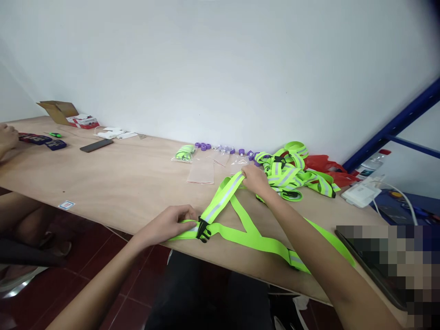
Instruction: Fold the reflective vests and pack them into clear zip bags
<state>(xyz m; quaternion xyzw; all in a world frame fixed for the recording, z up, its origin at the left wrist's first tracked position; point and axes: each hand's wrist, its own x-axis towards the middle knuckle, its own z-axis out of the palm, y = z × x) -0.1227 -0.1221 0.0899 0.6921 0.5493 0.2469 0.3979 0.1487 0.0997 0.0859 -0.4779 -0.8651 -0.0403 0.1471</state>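
Note:
A neon yellow-green reflective strap vest (261, 243) with silver stripes lies partly spread along the table's front edge. Near its black plastic buckle (203, 230), my left hand (173, 222) is closed on the strap, thumb on top. My right hand (254, 178) grips another strap of the same vest higher up, pulling it into a raised slant from the buckle. Part of the vest passes beneath my right forearm and is hidden there. Just beyond my right hand lies a tangled pile of similar reflective vests (288, 176).
Clear plastic bags (201, 172), a bagged vest (184, 153) and several purple caps (203, 146) sit along the wall. At right are a red bag (325, 164), a bottle (373, 164) and a white power strip (362, 191). Another person's hand (7, 137) rests far left.

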